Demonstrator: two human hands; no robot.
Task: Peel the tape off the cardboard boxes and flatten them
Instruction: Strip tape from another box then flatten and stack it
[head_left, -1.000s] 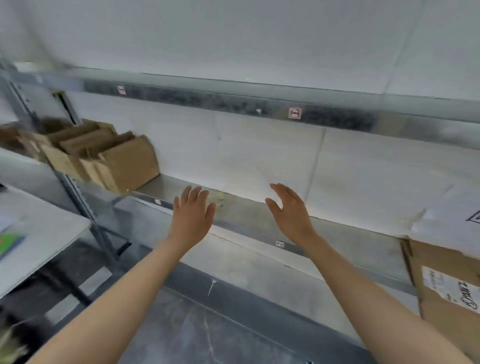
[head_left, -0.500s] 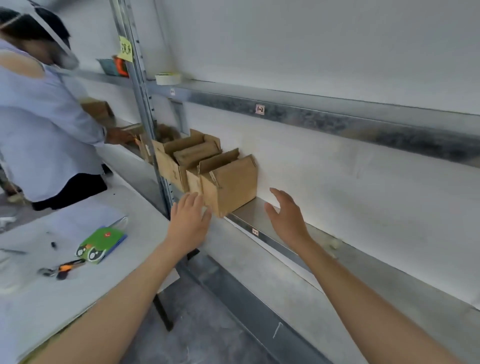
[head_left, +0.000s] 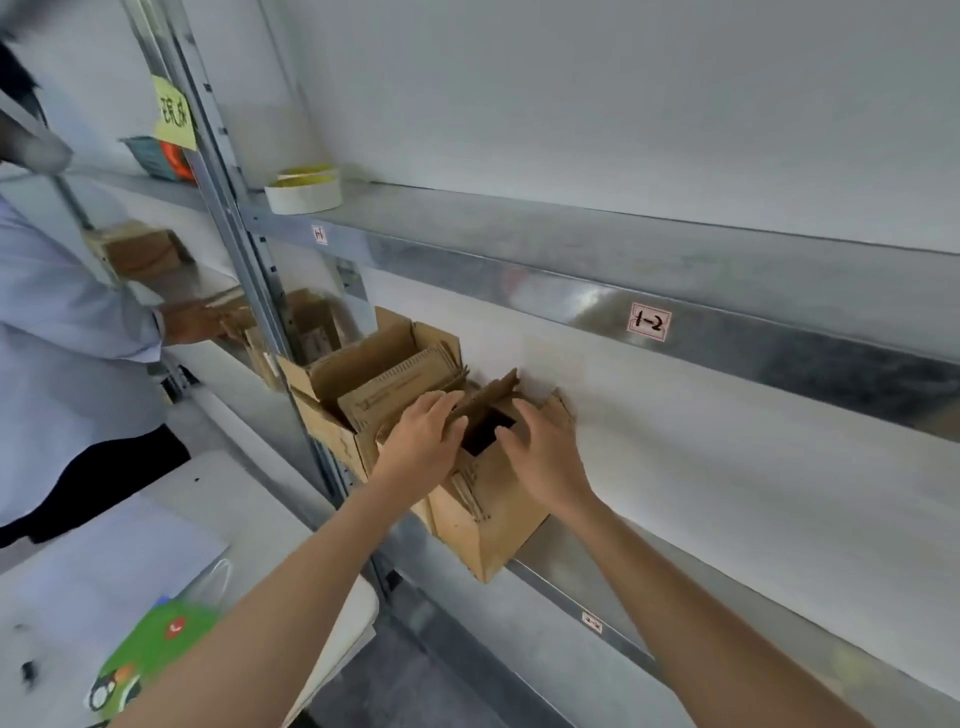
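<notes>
Two grey metal shelves cross our view. The upper shelf (head_left: 519, 228) carries a roll of tape (head_left: 303, 191) near the upright post (head_left: 244, 291), and its front edge wears a label reading 1-2 (head_left: 649, 322). A yellow note (head_left: 174, 115) is stuck high on the post. Left of the post, a person (head_left: 57, 353) in a pale shirt reaches into the neighbouring bay, one hand among the cardboard there. Below us a white table (head_left: 260, 519) holds a green packet (head_left: 150, 654), which is blurred.

On the lower shelf (head_left: 649, 582), just right of the post, two open-topped boxes stand touching. The nearer cardboard box (head_left: 488, 525) sits at the shelf's front edge, and its inside shows only as a dark opening. Our left hand (head_left: 421, 449) has its fingers bent over the left flap, gripping it. Our right hand (head_left: 548, 460) lies with its fingers nearly straight against the right flap and its thumb over the opening, holding nothing. The farther box (head_left: 332, 431) holds flattened cardboard pieces standing on edge.

Our hands cover much of the nearer box's top, and blur softens the fingertips. We cannot tell whether any tape is on it. The frame cuts off the table's left part.
</notes>
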